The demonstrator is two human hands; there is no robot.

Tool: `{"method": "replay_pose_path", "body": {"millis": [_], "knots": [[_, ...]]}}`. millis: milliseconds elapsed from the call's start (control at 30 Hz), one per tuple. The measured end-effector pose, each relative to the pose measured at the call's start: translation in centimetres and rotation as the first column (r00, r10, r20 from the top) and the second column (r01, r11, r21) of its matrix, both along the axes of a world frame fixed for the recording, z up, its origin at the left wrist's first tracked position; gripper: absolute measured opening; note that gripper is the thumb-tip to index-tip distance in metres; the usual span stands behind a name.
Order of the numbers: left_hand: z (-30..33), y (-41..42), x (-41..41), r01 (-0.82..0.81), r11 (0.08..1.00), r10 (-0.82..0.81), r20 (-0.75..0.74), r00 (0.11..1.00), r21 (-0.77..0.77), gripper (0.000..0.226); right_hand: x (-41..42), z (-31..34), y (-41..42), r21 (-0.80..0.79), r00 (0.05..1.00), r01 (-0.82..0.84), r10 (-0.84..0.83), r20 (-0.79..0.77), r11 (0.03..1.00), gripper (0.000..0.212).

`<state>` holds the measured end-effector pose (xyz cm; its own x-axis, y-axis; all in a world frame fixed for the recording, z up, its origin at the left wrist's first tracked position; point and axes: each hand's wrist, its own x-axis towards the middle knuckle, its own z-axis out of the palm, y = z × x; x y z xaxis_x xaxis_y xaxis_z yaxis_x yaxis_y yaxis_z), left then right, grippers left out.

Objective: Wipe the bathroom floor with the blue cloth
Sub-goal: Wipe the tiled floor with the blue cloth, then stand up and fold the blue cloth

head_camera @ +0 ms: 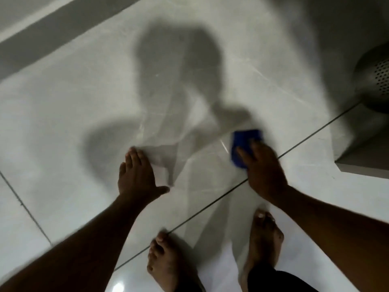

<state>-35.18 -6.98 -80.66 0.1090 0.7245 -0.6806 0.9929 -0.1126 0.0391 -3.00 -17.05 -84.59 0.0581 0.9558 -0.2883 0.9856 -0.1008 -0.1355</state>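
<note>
The blue cloth [242, 144] lies flat on the pale tiled bathroom floor [73, 114], right of centre. My right hand [262, 165] presses down on its near edge, fingers spread over it; the picture is blurred there. My left hand [136, 173] rests flat on the floor to the left, fingers apart, holding nothing. My two bare feet [168, 262] stand on the tiles just below the hands.
A perforated metal bin [376, 81] stands at the right edge beside a raised white ledge [362, 165]. A grey strip [52, 34] runs along the far left. Dark grout lines cross the tiles, and my shadow falls on the floor ahead.
</note>
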Motion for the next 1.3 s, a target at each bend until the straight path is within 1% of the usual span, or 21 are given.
{"method": "replay_pose_path", "body": {"millis": [33,67,100,167,200,233,267,333,400,467,533,600,733,833,933,1000,1067,1167,1200,1233,1300], "knots": [[0.5,0.1,0.5,-0.039,0.999,0.039,-0.003,0.999,-0.004,0.144,-0.2,0.8,-0.4,-0.083,0.967,0.251,-0.253,-0.019,0.964,0.062],[1.5,-0.1,1.2,-0.089,0.996,0.089,0.008,0.996,-0.016,0.138,-1.3,1.9,-0.8,-0.217,0.911,0.385,-0.406,-0.064,0.897,0.061],[2.9,-0.5,2.3,-0.135,0.99,0.136,0.031,0.99,-0.036,0.132,-3.4,3.6,-1.1,-0.363,0.867,0.393,-0.472,-0.161,0.845,0.054],[7.2,-1.4,4.7,-0.227,0.971,0.233,0.097,0.968,-0.071,0.118,-8.2,8.5,-1.4,-0.618,0.725,0.196,-0.536,-0.432,0.762,0.037],[9.4,-2.0,5.5,-0.291,0.951,0.302,0.127,0.945,-0.1,0.111,-10.7,10.8,-1.6,-0.64,0.678,0.051,-0.498,-0.541,0.766,0.041],[12.6,-2.1,6.0,-0.373,0.918,0.391,0.149,0.908,-0.139,0.105,-12.9,13.9,-1.4,-0.647,0.653,0.016,-0.497,-0.571,0.762,0.049],[16.1,-2.0,6.2,-0.456,0.872,0.483,0.158,0.861,-0.181,0.098,-14.6,17.2,-0.9,-0.656,0.621,0.075,-0.55,-0.558,0.751,0.054],[24.6,-1.1,6.4,-0.604,0.76,0.645,0.168,0.745,-0.239,0.081,-16.1,26.1,0.6,-0.635,0.507,0.231,-0.648,-0.568,0.737,0.055],[34.5,-0.1,6.6,-0.669,0.67,0.739,0.2,0.643,-0.322,0.07,-16.4,36.3,2.1,-0.545,0.456,0.31,-0.625,-0.634,0.779,0.057],[45.6,0.8,6.8,-0.678,0.608,0.792,0.262,0.551,-0.413,0.069,-15.5,47.0,3.2,-0.428,0.427,0.365,-0.557,-0.712,0.827,0.06],[55.7,1.1,7.5,-0.593,0.565,0.825,0.375,0.423,-0.574,0.064,-14.3,56.7,4.3,-0.316,0.428,0.431,-0.499,-0.753,0.845,0.066],[65.1,1.2,8.4,-0.468,0.583,0.812,0.493,0.311,-0.665,0.056,-12.9,65.9,5.6,-0.245,0.469,0.403,-0.429,-0.772,0.882,0.074],[78.6,1.0,9.3,-0.42,0.733,0.637,0.757,0.147,-0.535,0.024,-11.1,80.8,6.2,-0.135,0.499,0.24,-0.241,-0.832,0.961,0.093],[84.3,1.4,8.6,-0.381,0.826,0.501,0.85,0.16,-0.415,0.02,-9.5,87.3,4.8,-0.057,0.618,0.165,-0.148,-0.772,0.985,0.104],[87.0,2.4,7.7,-0.348,0.901,0.352,0.906,0.237,-0.259,0.032,-7.9,90.1,4.2,0.042,0.627,0.251,-0.129,-0.768,0.967,0.071],[88.5,3.0,7.6,-0.313,0.922,0.311,0.916,0.254,-0.226,0.029,-6.6,91.2,4.6,0.078,0.545,0.442,-0.199,-0.814,0.893,0.038],[89.7,3.7,8.2,-0.278,0.931,0.309,0.915,0.26,-0.236,0.03,-5.1,91.8,5.1,-0.01,0.376,0.57,-0.272,-0.886,0.822,0.037],[91.3,4.3,10.3,-0.251,0.919,0.366,0.896,0.25,-0.305,0.04,-2.8,92.8,5.5,-0.254,0.004,0.375,-0.276,-0.961,0.892,0.051],[91.6,4.5,11.0,-0.253,0.915,0.378,0.889,0.257,-0.316,0.042,-2.2,93.1,5.7,-0.274,-0.043,0.321,-0.275,-0.96,0.907,0.046],[91.8,4.8,12.1,-0.261,0.912,0.384,0.883,0.27,-0.316,0.042,-1.4,93.5,5.9,-0.278,-0.036,0.32,-0.281,-0.959,0.906,0.039],[91.9,5.6,14.4,-0.297,0.905,0.392,0.868,0.304,-0.305,0.038,0.1,94.1,6.3,-0.259,0.042,0.414,-0.302,-0.952,0.873,0.031]]}}
